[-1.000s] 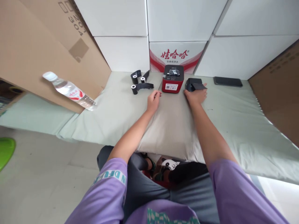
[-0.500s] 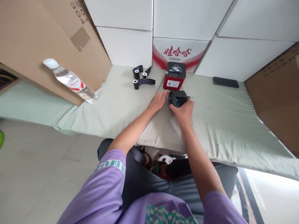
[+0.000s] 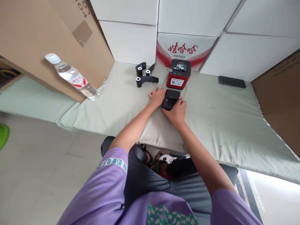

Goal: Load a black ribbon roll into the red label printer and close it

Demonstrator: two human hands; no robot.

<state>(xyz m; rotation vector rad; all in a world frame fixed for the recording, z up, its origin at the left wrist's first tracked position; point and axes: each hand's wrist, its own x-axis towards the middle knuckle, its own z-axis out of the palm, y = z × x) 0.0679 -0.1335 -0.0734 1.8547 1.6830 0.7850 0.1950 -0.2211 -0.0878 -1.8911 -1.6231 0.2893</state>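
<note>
The right hand has dragged the small black device from beside the red label printer to mid-mat, still gripping it; the left hand now steadies its side, fingers loosely spread.

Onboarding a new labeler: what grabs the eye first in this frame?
Centre frame, both hands meet on a small black device on the pale green mat: left hand at its left edge, right hand gripping its near end. Just behind stands a red and black printer. At far left a water bottle leans against a cardboard box.
</note>
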